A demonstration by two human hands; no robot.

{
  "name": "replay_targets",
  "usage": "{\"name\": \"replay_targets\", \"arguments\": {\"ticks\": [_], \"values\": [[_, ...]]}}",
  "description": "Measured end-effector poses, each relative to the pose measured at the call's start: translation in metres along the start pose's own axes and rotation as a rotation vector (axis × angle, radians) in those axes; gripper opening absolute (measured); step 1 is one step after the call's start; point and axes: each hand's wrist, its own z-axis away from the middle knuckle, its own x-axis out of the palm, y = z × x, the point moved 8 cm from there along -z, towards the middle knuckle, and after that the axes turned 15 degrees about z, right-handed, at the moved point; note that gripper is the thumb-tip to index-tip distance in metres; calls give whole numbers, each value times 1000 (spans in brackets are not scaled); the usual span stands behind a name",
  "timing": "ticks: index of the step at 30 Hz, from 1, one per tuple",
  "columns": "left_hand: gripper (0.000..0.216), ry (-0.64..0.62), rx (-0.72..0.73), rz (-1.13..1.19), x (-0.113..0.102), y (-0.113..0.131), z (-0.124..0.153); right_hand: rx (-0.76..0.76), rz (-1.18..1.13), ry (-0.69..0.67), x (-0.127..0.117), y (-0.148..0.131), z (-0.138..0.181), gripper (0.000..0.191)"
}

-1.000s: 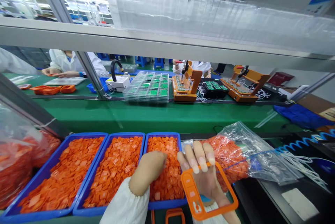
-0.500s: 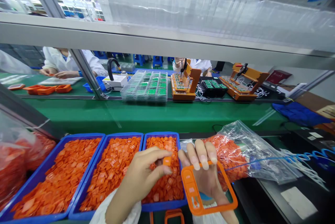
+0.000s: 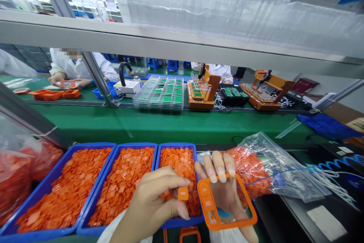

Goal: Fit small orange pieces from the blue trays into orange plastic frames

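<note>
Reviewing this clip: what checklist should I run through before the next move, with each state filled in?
1. Left hand pinches one small orange button: ok.
2. Right hand grips the orange frame: ok.
3. Button apart from the frame, gap visible between them: ok.
4. Lowest opening in the frame's strip looks uncovered: ok.
5. Button's printed word: cannot tell, too small.

Far green bench [image 3: 170, 125]: clear trays [image 3: 159, 93], two orange fixtures [image 3: 212, 90]. Near green worktop [image 3: 173, 235]: three blue trays [image 3: 93, 231].
</note>
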Motion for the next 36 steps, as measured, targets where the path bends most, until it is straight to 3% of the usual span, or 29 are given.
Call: {"name": "replay_targets", "arguments": {"ticks": [2, 7, 15, 22, 31, 36], "values": [[40, 3, 6, 9, -1, 1, 0, -9, 26, 8, -1, 0, 0, 91], [12, 8, -14, 121, -2, -2, 2, -28, 133, 37, -4, -1, 1, 91], [13, -32, -39, 197, 7, 1, 7, -116, 158, 148, -9, -9, -2, 96], [14, 61, -215, 122, 12, -14, 18, -138, 275, 161, -12, -11, -2, 99], [16, 78, -269, 186, 14, -23, 22, -170, 312, 140, -17, -10, 0, 96], [17, 182, -354, 172, 6, -37, 28, -340, 456, 208, -13, -30, 3, 95]]}}
